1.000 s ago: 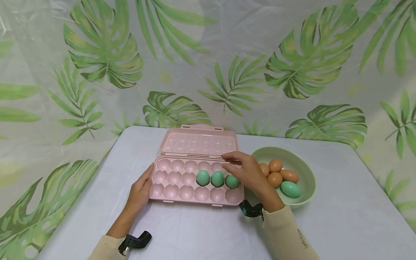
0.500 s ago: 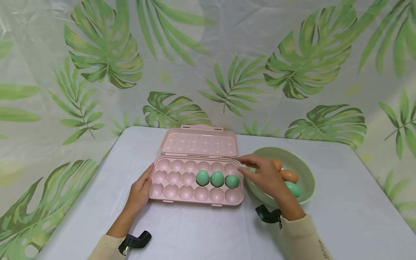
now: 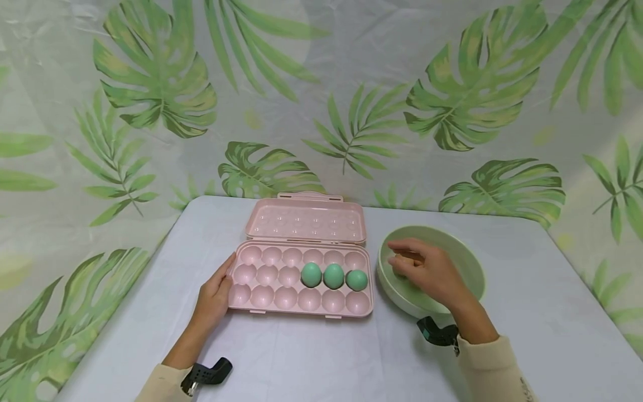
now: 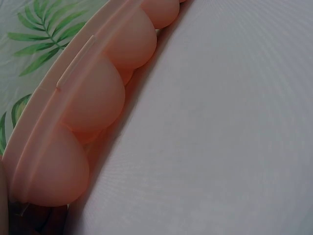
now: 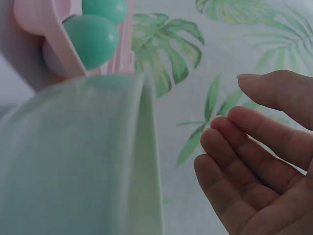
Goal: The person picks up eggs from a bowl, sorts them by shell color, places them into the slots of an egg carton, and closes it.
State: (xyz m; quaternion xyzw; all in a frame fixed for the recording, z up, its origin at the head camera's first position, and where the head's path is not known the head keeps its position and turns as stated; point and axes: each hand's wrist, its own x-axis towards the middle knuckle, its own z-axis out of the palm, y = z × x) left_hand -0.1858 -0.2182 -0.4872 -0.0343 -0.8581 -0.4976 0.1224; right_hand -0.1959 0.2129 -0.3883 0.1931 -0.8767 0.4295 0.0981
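Note:
My left hand (image 3: 212, 298) holds the left end of a pink egg carton (image 3: 267, 275), which stands open with its lid (image 3: 306, 219) laid back. In the left wrist view, dark fingers (image 4: 44, 220) show beneath the carton's rounded cups (image 4: 98, 95). Three green eggs (image 3: 334, 276) sit in the right half of its middle row. Over a pale green bowl (image 3: 472, 268) hovers my right hand (image 3: 433, 273), thumb and fingers apart with nothing between them in the right wrist view. Below its fingers a brown egg (image 3: 408, 257) partly shows; the hand hides the bowl's other eggs.
A white cloth (image 3: 311, 357) covers the table. Behind it hangs a leaf-print sheet (image 3: 372, 33). The bowl stands close to the carton's right end, and its raised rim (image 5: 146, 83) shows beside my hand in the right wrist view.
My right hand has moved right from above the carton's right end to over the bowl, covering the eggs there. My left hand stays on the carton.

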